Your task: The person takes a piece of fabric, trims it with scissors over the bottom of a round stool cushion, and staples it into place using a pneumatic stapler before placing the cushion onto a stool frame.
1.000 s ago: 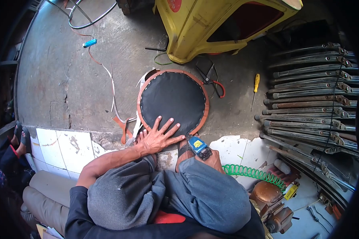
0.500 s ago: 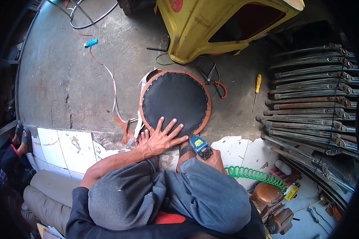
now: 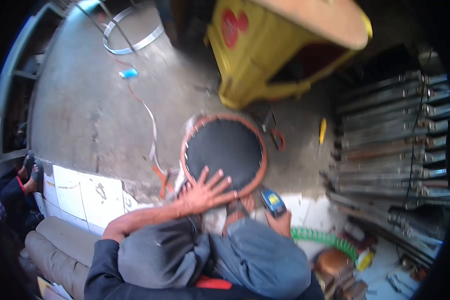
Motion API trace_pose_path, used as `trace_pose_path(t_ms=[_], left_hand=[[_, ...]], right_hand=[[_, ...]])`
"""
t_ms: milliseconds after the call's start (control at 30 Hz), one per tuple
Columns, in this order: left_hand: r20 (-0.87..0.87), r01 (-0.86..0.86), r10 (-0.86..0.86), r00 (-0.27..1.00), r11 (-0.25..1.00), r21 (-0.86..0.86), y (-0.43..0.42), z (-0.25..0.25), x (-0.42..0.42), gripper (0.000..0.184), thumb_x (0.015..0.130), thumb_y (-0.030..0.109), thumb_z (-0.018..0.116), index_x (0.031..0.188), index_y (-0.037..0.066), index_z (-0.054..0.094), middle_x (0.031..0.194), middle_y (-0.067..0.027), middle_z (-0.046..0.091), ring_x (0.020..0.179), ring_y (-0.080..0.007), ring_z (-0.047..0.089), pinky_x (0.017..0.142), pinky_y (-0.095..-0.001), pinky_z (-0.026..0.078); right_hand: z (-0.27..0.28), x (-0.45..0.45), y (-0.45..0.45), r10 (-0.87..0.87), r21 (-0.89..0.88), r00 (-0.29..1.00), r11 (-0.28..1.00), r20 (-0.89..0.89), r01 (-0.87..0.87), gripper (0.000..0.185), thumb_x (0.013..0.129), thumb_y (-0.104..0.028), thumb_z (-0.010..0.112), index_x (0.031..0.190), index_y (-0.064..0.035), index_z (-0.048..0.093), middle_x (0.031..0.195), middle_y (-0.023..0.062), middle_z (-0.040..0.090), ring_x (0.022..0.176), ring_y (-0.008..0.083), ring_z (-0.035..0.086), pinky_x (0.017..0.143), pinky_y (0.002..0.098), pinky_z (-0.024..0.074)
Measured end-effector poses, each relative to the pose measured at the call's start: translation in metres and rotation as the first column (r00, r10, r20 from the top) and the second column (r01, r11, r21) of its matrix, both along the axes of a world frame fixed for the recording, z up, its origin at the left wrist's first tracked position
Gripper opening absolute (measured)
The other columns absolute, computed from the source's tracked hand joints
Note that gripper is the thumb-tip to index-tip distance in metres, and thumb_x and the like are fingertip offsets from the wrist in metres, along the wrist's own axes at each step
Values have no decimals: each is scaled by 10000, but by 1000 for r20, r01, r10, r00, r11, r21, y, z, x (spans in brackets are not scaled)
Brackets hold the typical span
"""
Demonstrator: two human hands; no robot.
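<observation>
A round stool seat (image 3: 222, 147), with a black underside, a brown rim and staples along its edge, lies on the floor before my feet. My left hand (image 3: 205, 194) rests flat on its near edge, fingers spread. In my right hand (image 3: 280, 222) is a blue air staple gun (image 3: 273, 202), its nose pointing up and away from me. The gun is to the right of the seat's near edge, apart from it. A green coiled hose (image 3: 325, 237) runs off to the right behind that hand.
A yellow plastic stool (image 3: 250, 55) lies beyond the seat. Red-handled pliers (image 3: 278, 140) and a yellow screwdriver (image 3: 322, 131) are on the floor to the right, near stacked metal legs (image 3: 385, 135). A blue lighter (image 3: 128, 73) lies far left. Another person's feet (image 3: 31, 175) show at left.
The staple gun has moved right, away from the seat's near edge. My left hand stays spread on the seat. The whole view has shifted and blurred.
</observation>
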State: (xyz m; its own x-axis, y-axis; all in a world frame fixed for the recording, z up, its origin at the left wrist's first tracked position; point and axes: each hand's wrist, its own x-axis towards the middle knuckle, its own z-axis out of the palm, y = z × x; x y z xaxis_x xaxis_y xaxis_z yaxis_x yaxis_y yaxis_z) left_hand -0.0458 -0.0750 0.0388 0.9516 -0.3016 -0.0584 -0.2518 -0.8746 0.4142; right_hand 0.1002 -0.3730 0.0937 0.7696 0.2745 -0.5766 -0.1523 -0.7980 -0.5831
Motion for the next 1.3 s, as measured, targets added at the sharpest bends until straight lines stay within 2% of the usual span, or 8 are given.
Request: trace_pose_path(t_ms=[267,500,667,767,967,1100,1200,1300], left_hand=[[117,-243,267,956,952,-187,62,75,28,900,763,-5,670,1585,197,365,1576,-165,441,1427,-377,469,1131,-555,423],[-239,-593,702,670,313,-742,111,142,11,701,899,80,694,1541,56,412,1453,-194,572,1334,-277,570,1141,-379,425],[-423,-354,612,668,-239,-904,143,162,-28,830,858,115,761,1565,6,339,1497,-172,505,1377,-263,499,1179,-424,375],[-395,-123,623,675,-433,-893,157,182,-40,868,808,40,712,1577,20,308,1503,-175,500,1411,-289,469,1207,-446,328],[-137,101,467,874,-449,-888,268,188,-32,482,1043,339,498,1375,-10,470,1356,-206,568,1285,-322,568,1103,-483,454],[417,-721,886,205,425,-548,434,183,41,549,983,393,655,1325,-25,561,1241,-189,645,1161,-313,622,1032,-428,479],[45,-718,998,-32,8,-696,531,156,114,767,951,549,663,1476,32,451,1371,-194,610,1303,-318,569,1063,-418,459],[-118,-533,978,174,-8,-846,557,138,152,718,963,650,593,1343,41,567,1166,-136,674,1088,-255,639,941,-378,489]], right_hand=[[-63,-6,22,346,-84,872,937,346,-339,578,820,-145,761,1337,38,578,1146,276,672,1050,429,675,916,476,540],[-83,61,26,552,-203,808,832,207,-517,668,874,-237,778,1426,40,523,1317,318,598,1166,474,621,970,500,528],[23,70,156,172,616,985,776,-7,-132,892,835,-169,819,1559,-34,315,1460,182,533,1303,333,568,1042,460,503],[-6,85,211,525,917,776,359,-351,172,941,782,-256,869,1541,-80,342,1477,107,498,1308,294,558,1063,466,481],[71,63,276,471,890,757,296,-453,348,532,872,-206,767,1343,-37,586,1260,88,656,1174,247,635,1009,424,514],[86,55,299,366,853,776,320,-514,413,565,891,-243,738,1370,-3,558,1287,113,659,1185,271,636,1044,457,504],[101,46,308,282,816,778,346,-561,462,631,903,-303,719,1415,3,512,1326,137,637,1225,290,611,1077,479,474],[131,58,311,268,811,783,370,-561,454,503,935,-253,705,1342,13,574,1282,120,660,1171,257,636,1030,436,508]])
